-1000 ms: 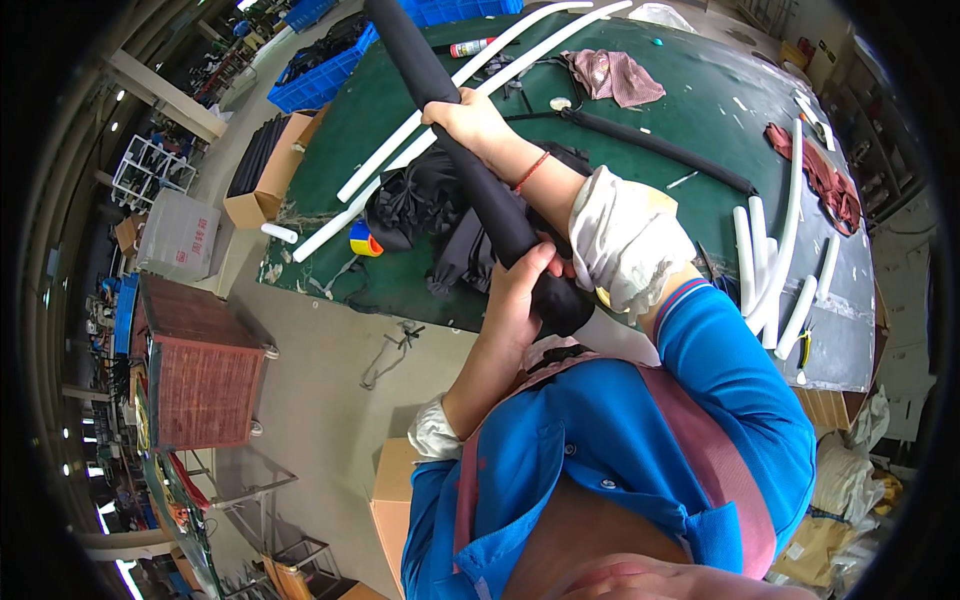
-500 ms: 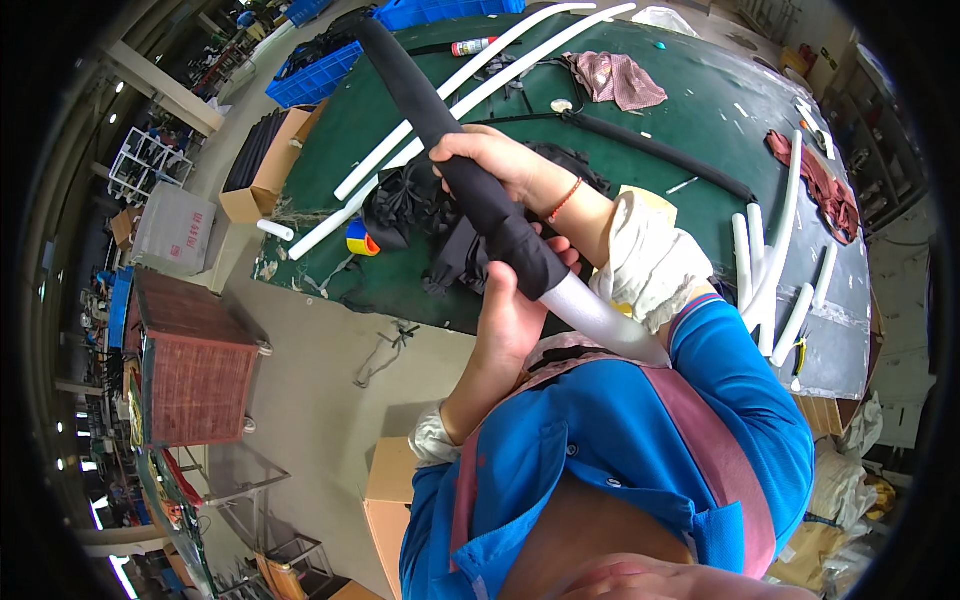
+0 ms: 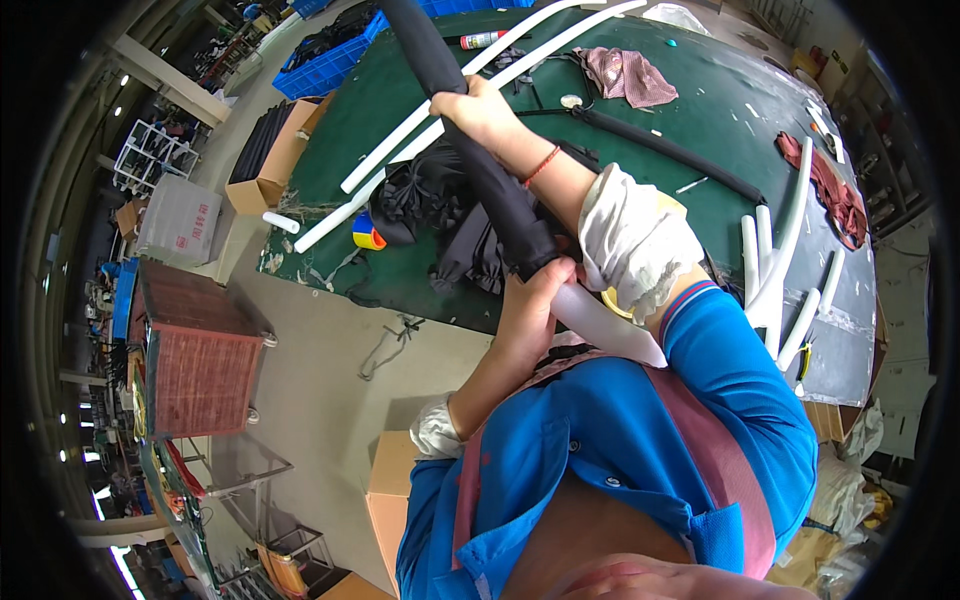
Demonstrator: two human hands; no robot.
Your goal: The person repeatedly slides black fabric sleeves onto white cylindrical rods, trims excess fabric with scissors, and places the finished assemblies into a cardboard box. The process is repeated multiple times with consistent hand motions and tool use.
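Note:
A long black fabric sleeve covers most of a thick white foam tube, slanting from the far left toward my chest. The tube's bare white end rests near my shirt front. Higher up, my right hand, with a red cord at its wrist, is closed round the sleeve. My left hand grips the sleeve's lower edge, its thumb lying across where black fabric meets white foam. Beneath the tube, black gathered cloth lies heaped on the green table.
Two long white tubes lie at the table's left, near a blue-and-yellow tape roll. Several shorter white tubes are on the right, by a maroon cloth. Beyond are a pink cloth, a black covered rod and blue crates.
My right hand has moved up and away along with the sleeve. My left hand has closed over the sleeve's lower edge, and the bunched fabric there looks flatter.

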